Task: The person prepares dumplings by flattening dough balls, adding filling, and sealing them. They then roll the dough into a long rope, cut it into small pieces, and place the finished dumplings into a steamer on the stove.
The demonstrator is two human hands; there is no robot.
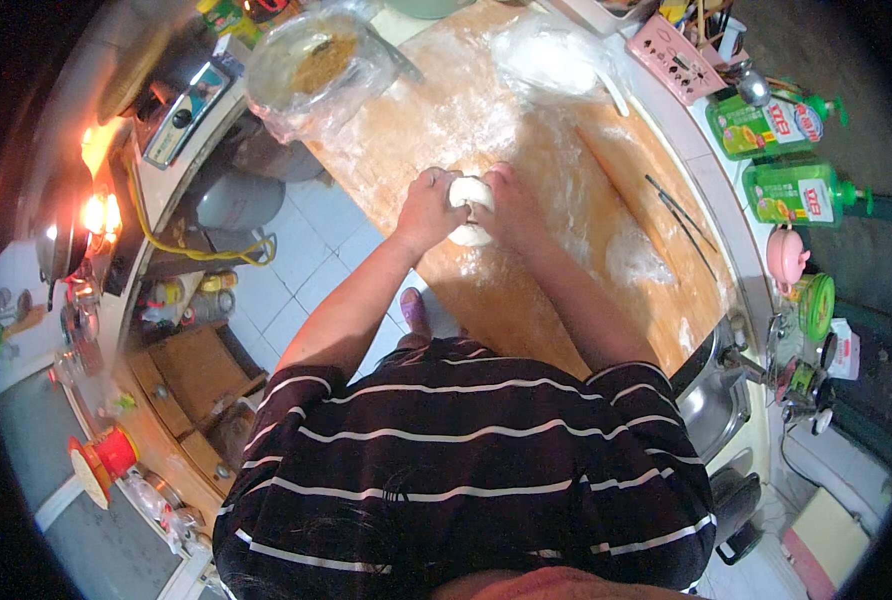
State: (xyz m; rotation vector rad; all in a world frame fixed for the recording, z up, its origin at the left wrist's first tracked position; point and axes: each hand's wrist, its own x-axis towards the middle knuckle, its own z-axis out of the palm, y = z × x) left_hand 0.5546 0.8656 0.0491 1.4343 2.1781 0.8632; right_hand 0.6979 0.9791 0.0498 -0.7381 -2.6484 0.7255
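Observation:
My left hand (429,208) and my right hand (515,206) meet over a floured wooden board (491,300). Between them they grip a piece of white dough (471,193), fingers wrapped around its two sides. A lower part of pale dough (470,235) shows beneath my thumbs; whether it is the same piece I cannot tell. Beyond my left hand stands a plastic-covered bowl (281,71) holding a brown crumbly mixture (326,64). At the far right of the board, clear plastic (547,56) covers something white. A long thin wooden rolling pin (626,195) lies right of my right hand.
Two dark chopsticks (682,217) lie along the board's right side. Green pump bottles (791,191) and a pink pot (786,256) line the right ledge. A metal sink (716,409) is near my right side. Bright orange light glows by a gas stove (183,116) at left.

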